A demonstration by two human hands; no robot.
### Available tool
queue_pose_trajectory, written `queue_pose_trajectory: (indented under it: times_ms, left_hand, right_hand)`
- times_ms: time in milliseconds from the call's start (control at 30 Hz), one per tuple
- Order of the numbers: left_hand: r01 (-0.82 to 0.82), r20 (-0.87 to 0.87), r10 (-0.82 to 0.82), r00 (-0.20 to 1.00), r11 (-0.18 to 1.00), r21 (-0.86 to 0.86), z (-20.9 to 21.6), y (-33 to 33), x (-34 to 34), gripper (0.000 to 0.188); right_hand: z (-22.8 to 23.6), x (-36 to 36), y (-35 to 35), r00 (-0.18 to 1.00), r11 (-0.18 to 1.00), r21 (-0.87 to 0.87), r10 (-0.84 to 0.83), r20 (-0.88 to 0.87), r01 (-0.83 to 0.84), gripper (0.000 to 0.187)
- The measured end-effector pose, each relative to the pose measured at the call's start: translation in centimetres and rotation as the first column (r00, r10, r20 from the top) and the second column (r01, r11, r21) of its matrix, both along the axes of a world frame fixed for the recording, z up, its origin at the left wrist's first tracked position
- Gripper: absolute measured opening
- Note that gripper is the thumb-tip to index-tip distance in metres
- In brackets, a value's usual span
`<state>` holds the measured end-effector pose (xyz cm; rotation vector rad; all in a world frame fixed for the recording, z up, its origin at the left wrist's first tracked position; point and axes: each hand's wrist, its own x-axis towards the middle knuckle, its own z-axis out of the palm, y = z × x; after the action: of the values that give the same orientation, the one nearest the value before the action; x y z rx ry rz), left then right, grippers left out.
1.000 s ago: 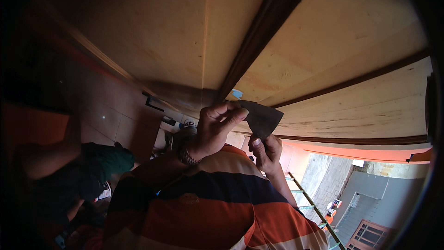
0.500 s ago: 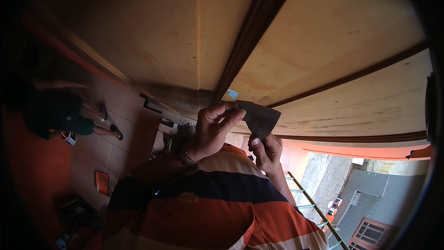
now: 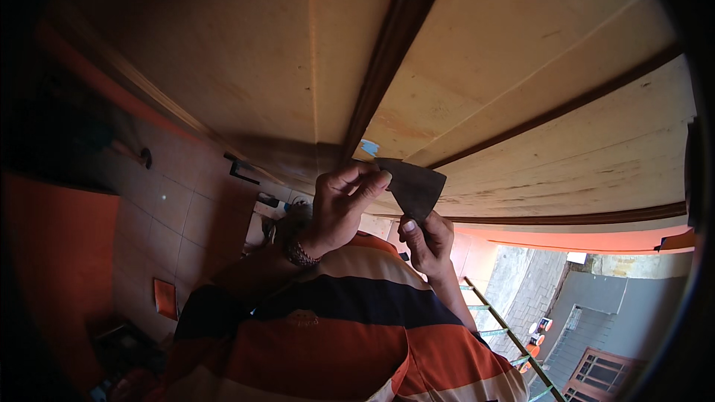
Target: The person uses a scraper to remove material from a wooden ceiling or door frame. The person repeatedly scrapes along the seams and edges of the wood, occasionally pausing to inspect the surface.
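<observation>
Pale boards point(image 3: 477, 52) and dark strips fill the view above two hands at a scraper point(image 3: 417, 184)

Dark brown strips point(image 3: 402, 30) divide the boards, and a light blue patch point(image 3: 369, 147) marks the wood near the foot of the middle strip. Just below that patch is the scraper, a dark, flat, fan-shaped blade, broad end up and narrow end down, in front of the person's chest.

The right hand point(image 3: 427, 244) has its fingers closed around the narrow lower end, thumb lying along the near side, with no gap to be seen between thumb and metal. The left hand point(image 3: 344, 205) is at the blade's upper left corner. Its thumb overlaps the edge there, and the other fingers curl in close beside it; their tips are hidden, so whether they pinch the metal I cannot tell.

A braided band point(image 3: 300, 254) circles the left wrist, above a striped shirt point(image 3: 320, 298) in orange, black and tan. Tiled floor point(image 3: 175, 208) shows to the left, with another person's leg point(image 3: 123, 147) in the dimness; a ladder point(image 3: 500, 326) slants at the lower right, in brighter light.
</observation>
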<state>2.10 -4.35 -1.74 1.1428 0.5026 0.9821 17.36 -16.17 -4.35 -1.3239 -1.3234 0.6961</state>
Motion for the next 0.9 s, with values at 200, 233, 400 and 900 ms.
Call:
queue_pose_trajectory:
  times_ms: [200, 233, 400, 900]
  left_hand:
    - [0.001, 0.008, -0.001, 1.0, 1.0, 0.024, 0.26, -0.02, -0.31, 0.011]
    - [-0.001, 0.008, 0.001, 1.0, 1.0, 0.025, 0.26, -0.05, -0.32, 0.011]
    - [-0.003, -0.006, 0.003, 1.0, 1.0, 0.029, 0.14, 0.11, -0.12, 0.011]
    - [0.009, -0.013, -0.009, 1.0, 1.0, -0.012, 0.56, -0.03, -0.05, 0.011]
  right_hand:
    - [0.6, -0.42, 0.08, 1.0, 1.0, -0.003, -0.003, 0.001, 0.003, 0.023]
    - [0.58, -0.46, 0.03, 1.0, 1.0, -0.005, -0.003, -0.003, 0.003, 0.023]
    - [0.17, -0.2, 0.09, 1.0, 1.0, -0.009, -0.013, -0.003, 0.013, 0.023]
    - [0.22, -0.16, 0.08, 0.999, 0.999, -0.036, -0.025, 0.03, 0.026, 0.02]
